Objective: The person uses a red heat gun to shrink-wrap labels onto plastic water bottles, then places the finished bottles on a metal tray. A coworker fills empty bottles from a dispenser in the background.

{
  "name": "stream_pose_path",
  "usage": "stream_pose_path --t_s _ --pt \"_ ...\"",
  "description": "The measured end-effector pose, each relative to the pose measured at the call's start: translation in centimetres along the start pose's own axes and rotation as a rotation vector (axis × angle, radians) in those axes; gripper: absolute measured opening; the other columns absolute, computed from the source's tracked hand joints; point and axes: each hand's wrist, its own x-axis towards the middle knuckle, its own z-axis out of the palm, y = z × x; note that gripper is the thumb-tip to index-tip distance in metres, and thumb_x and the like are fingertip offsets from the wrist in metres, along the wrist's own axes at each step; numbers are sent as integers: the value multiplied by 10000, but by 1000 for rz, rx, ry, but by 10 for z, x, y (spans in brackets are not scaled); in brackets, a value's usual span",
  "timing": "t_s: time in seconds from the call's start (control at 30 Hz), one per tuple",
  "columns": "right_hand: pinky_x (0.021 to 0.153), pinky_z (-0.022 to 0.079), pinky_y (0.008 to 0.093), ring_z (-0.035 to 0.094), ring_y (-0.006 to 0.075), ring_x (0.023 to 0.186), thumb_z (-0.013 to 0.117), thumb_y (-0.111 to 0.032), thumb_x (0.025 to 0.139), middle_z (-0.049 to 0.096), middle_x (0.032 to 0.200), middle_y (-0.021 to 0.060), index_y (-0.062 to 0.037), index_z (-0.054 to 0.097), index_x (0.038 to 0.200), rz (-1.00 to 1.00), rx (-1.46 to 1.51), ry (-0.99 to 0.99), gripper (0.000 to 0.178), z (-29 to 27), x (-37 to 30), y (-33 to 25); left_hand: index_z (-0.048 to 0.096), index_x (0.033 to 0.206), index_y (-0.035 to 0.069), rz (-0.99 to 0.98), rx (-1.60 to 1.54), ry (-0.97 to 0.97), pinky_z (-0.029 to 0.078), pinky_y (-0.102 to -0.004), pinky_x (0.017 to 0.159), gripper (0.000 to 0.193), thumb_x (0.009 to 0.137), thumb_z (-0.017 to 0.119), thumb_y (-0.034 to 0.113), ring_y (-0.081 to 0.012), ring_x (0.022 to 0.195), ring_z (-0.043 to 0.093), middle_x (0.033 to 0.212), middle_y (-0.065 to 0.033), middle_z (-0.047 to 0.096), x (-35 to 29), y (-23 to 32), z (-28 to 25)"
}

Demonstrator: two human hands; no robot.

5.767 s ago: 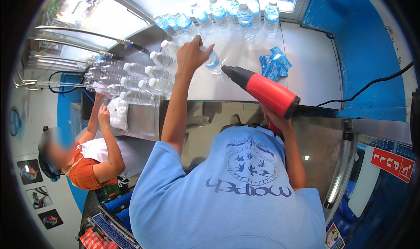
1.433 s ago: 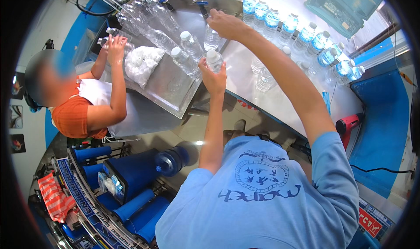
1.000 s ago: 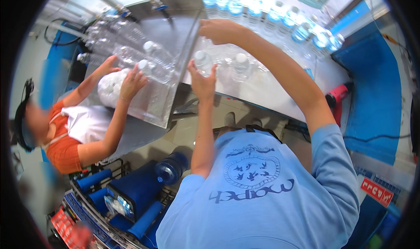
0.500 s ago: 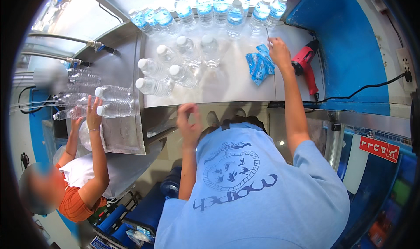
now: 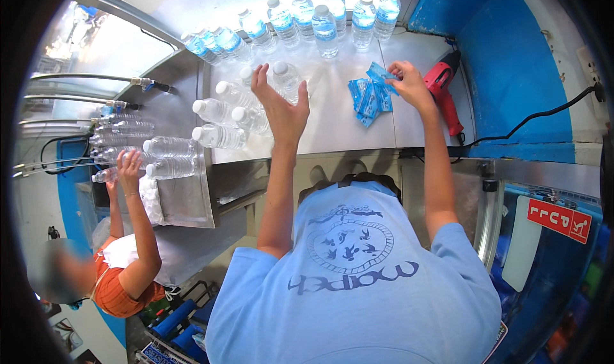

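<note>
My left hand is raised with fingers spread, holding nothing, beside a group of unlabelled clear bottles with white caps. It hides part of some of those bottles. My right hand is closed, pinching a blue printed plastic label at the top of a small loose pile of blue labels. The pile lies on the pale counter. Just right of that hand, a red heat gun with a black nozzle lies on its side.
A row of bottles with blue labels stands along the back of the counter. At left, a co-worker's hands are among clear bottles on a metal worktop, near hoses with valves. A black cord runs along the right wall.
My left hand has risen from the counter's front edge to the unlabelled bottles, its fingers spreading. My right hand has come down onto a label, which is lifted slightly. The view has shifted a little.
</note>
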Motion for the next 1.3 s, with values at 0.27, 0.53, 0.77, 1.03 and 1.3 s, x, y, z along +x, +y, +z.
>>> stream_pose_path --t_s 0.27,0.53,0.77,1.03,1.3 --pt "765 558 341 735 225 827 772 -58 847 758 901 157 3 719 1016 -204 107 -55 187 -46 0 -111 416 1442 -26 -192 -34 -66 426 -458 1092 691 871 781 112 -417 1337 497 1398 -230 502 -3 -25 29" --pt "802 567 421 726 342 895 727 -86 887 738 969 141 -44 732 1012 -399 -154 56 131 4 29 -171 397 1466 -35 -71 -186 -270 389 -435 1143 770 838 820 102 -382 1391 459 1447 -212 482 -12 -6 25" --pt "846 565 465 709 360 925 676 -27 903 665 1152 122 -24 740 988 -641 -291 -52 107 34 44 -184 474 1537 122 -164 -688 -185 383 -419 1175 641 944 712 75 -293 1456 453 1603 -133 444 53 -19 7" --pt "898 539 458 687 340 1018 681 -68 935 627 1222 120 -37 730 994 -647 -241 -200 83 43 54 -181 724 998 56 54 -201 -340 512 -415 1001 100 916 751 108 -293 1138 677 1244 -64 721 74 -23 -22" --pt "1175 330 586 598 334 1269 748 -340 922 615 1372 127 -114 790 981 -666 -478 -243 237 25 48 -181 699 964 71 413 253 -352 447 -469 1051 158 927 747 216 -293 1140 653 1245 -34 714 83 -17 -44"
